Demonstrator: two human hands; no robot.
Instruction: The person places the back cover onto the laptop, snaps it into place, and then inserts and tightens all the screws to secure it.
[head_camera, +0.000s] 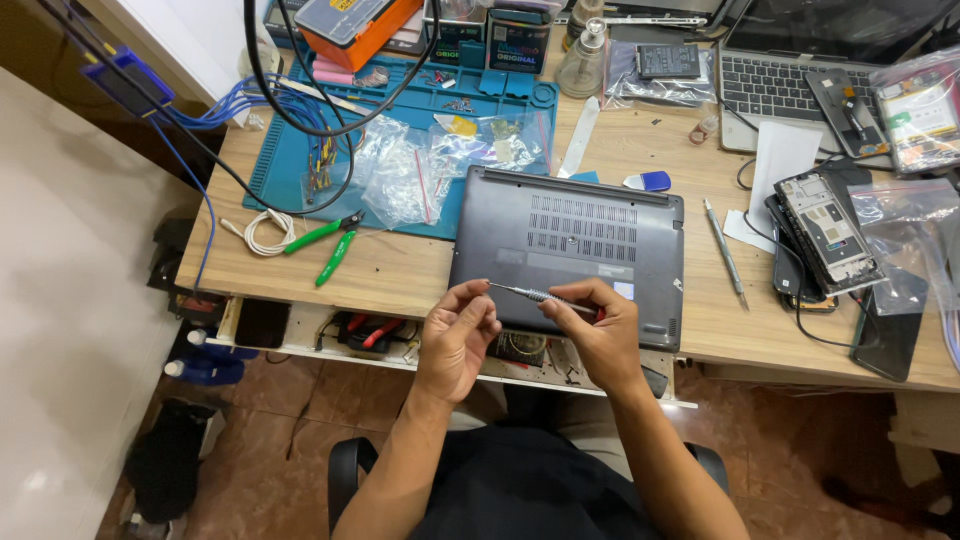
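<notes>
From the head camera, looking down: my right hand (600, 330) is closed around the handle of a slim silver precision screwdriver with a knurled metal shaft (540, 295), and my left hand (458, 335) pinches the tip end between thumb and fingertips, so the tool lies almost level between my two hands. Whether a bit or a screw sits at the tip I cannot tell; my fingers cover it.

Just beyond my fingers, touching nothing of mine, lies the dark grey laptop turned bottom-up with vent slots across its base (570, 250), its near edge under the screwdriver. Past it and off to my left is the blue silicone repair mat (300, 160) with clear plastic bags on it, and nearer on that side the green-handled cutters (325, 245) on the wooden desk (400, 275). To the right of my right hand lies a thin grey metal pry tool (724, 250), and farther right a stripped phone frame (828, 230).

To do this well, I judge I should seat the tip firmly and straight with my left fingers, keep the handle steady in my right, and hold both over the laptop so anything small that drops lands on it rather than the floor.
</notes>
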